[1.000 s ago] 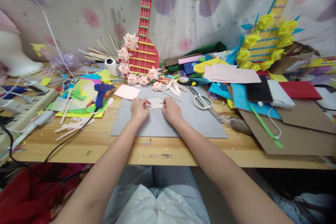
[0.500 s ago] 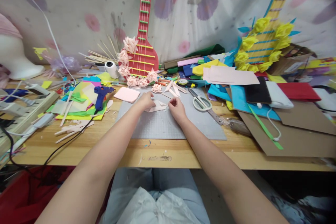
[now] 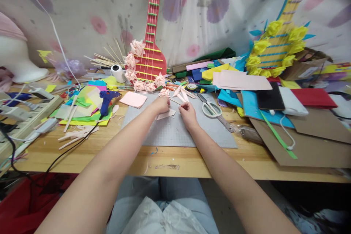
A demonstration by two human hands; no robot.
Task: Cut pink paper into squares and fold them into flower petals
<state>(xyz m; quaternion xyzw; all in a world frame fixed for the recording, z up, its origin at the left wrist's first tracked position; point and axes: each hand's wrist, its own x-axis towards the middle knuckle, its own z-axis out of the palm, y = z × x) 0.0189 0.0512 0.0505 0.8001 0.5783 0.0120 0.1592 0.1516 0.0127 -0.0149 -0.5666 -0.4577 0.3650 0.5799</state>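
Observation:
Over the grey cutting mat (image 3: 161,137), my left hand (image 3: 162,105) is closed, its fingertips turned away, at the upper edge of a folded pale pink paper piece (image 3: 166,114). Whether it grips the paper is hidden. To its right, my right hand (image 3: 188,113) is pinched, thumb against fingers; anything in the pinch is too small to make out. A thin stick (image 3: 175,101) lies close to those fingertips. Beyond the hands are a pink paper flower (image 3: 164,93) and pink folded strips (image 3: 181,94). A pink paper stack (image 3: 133,99) rests to the left.
Scissors (image 3: 211,109) and a grey ruler (image 3: 225,123) lie at the mat's right. A blue glue gun (image 3: 105,100) sits on coloured sheets at left. Behind stands a red paper lute (image 3: 150,62) with pink flowers. Cardboard (image 3: 309,142) covers the right side.
My left hand has moved right and its fingers have curled in. The pink paper beneath it shows a flatter, narrower shape. My right hand has shifted slightly right, still pinched.

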